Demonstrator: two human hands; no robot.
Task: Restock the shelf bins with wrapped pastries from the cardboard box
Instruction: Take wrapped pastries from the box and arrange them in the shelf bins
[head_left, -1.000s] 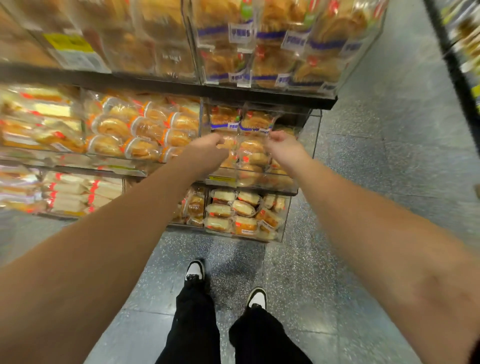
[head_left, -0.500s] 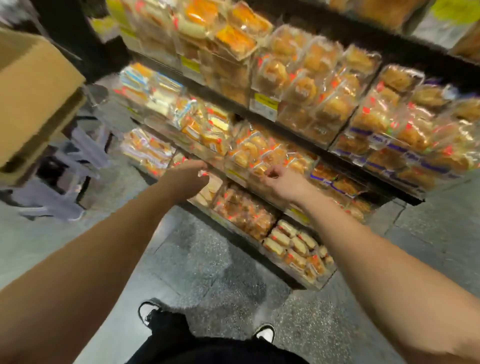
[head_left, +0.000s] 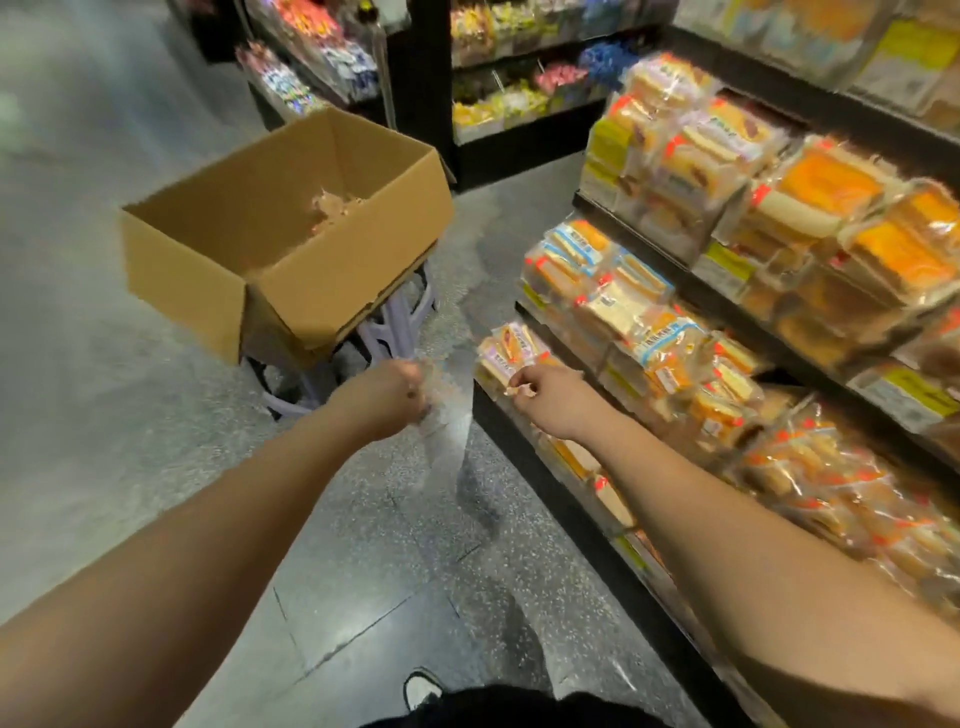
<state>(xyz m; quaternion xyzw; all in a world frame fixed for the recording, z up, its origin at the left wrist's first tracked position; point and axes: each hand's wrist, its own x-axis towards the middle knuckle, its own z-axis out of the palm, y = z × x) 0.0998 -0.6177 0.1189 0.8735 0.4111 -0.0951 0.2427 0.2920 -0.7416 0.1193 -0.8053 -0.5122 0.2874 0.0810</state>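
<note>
- Fingers (head_left: 519, 388) of the right hand (head_left: 545, 402) are curled in a loose pinch close by the end of the lowest shelf; whether they hold a scrap of wrapper or nothing cannot be told through the blur.
- Left hand (head_left: 387, 397) is closed into a fist round a crumpled piece of clear plastic film (head_left: 441, 415), which hangs below it over the speckled floor (head_left: 363, 545).
- Both bare forearms reach forward from the near edge of the view, and one dark shoe (head_left: 422, 688) shows at the bottom.
- Just beyond the right hand, a wrapped pastry (head_left: 511, 351) lies at the left end of the lowest shelf (head_left: 519, 431), close to the corner; a careless brush of the wrist could tip it off onto the floor.
- To the right, the shelf bins (head_left: 727, 338) are packed with wrapped sandwiches and cakes, so pushing more in could crush the soft ones or spill the front row.
- Farther off on the left, the cardboard box (head_left: 311, 249) stands open on a pale purple plastic stool (head_left: 395, 322), its near flap hanging down.
- Only a few wrapped pastries (head_left: 335, 208) show at the box's far inner corner.
- The box overhangs its narrow seat, so a hard lean or a pull on its rim while reaching deep might slide or tip it.
- The loose film in the left hand would hamper a firm grip on the next packet unless it is put down first.
</note>
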